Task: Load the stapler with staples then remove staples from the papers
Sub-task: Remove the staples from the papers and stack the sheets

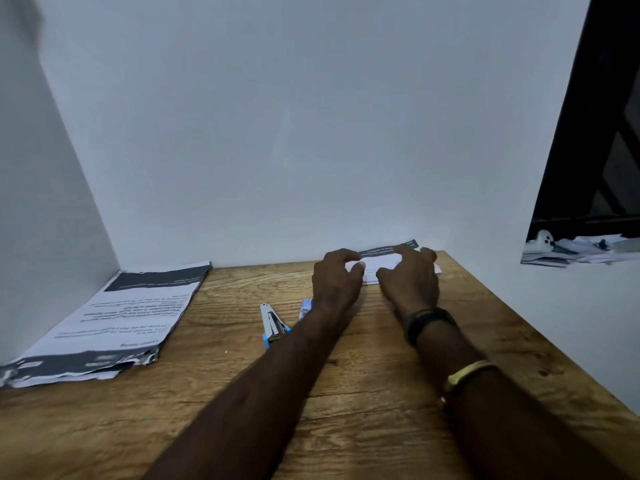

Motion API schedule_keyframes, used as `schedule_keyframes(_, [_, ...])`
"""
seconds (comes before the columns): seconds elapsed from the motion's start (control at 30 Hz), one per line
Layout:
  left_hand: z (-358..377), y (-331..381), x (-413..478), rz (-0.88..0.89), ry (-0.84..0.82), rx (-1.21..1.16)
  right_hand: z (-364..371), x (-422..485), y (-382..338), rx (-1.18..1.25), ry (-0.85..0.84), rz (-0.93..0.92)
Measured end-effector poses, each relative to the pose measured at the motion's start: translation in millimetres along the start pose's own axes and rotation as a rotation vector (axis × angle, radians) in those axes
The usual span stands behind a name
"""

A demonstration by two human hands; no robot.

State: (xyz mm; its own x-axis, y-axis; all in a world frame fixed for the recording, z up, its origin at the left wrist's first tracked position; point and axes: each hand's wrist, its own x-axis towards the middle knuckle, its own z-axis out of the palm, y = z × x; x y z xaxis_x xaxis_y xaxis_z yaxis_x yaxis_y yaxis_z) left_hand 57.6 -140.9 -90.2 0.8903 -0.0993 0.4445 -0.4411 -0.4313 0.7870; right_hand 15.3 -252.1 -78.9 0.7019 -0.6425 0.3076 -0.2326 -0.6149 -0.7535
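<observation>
A white and blue stapler (272, 325) lies on the wooden table (225, 382) near its middle. Just right of it a small blue and white staple box (304, 307) peeks out from behind my left forearm. Far back against the wall lies a set of printed papers (381, 260) with a dark header band. My left hand (337, 278) reaches over their left edge with curled fingers touching the sheet. My right hand (410, 275) rests on top of the same papers, fingers bent; whether either hand pinches the sheets is unclear.
A thick stack of printed papers (110, 320) with dark bands lies at the left, leaning into the wall corner. White walls close the table at the back and left. The table's right edge runs diagonally; beyond it a dark frame (588, 133) and scattered papers (581, 249) show.
</observation>
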Motion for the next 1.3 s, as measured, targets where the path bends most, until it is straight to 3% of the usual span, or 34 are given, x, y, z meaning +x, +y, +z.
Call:
schedule_keyframes(0.13, [-33.5, 3.4, -7.9, 0.029, 0.086, -0.099, 7.5, -31.4, -35.1, 0.108, -0.017, -0.24])
schedule_keyframes(0.4, [-127.5, -25.6, -16.9, 0.014, 0.265, -0.115, 40.4, -85.3, -101.3, 0.298, -0.113, -0.35])
schedule_keyframes(0.6, [-202.0, -66.1, -27.1, -0.126, 0.383, 0.033, 81.3, -123.2, -142.0, 0.259, -0.266, -0.379])
schedule_keyframes(0.77, [-248.7, -102.0, -35.9, -0.309, 0.419, 0.148, 117.2, -145.7, -168.2, 0.08, -0.429, -0.41])
schedule_keyframes(1.03, [-269.2, -128.4, -34.7, -0.455, 0.387, 0.115, 181.2, -157.7, -189.3, -0.311, -0.449, -0.438])
schedule_keyframes(1.3, [-268.1, -130.9, -28.3, -0.451, 0.381, 0.095, 201.6, -156.2, -207.0, -0.08, -0.475, -0.28])
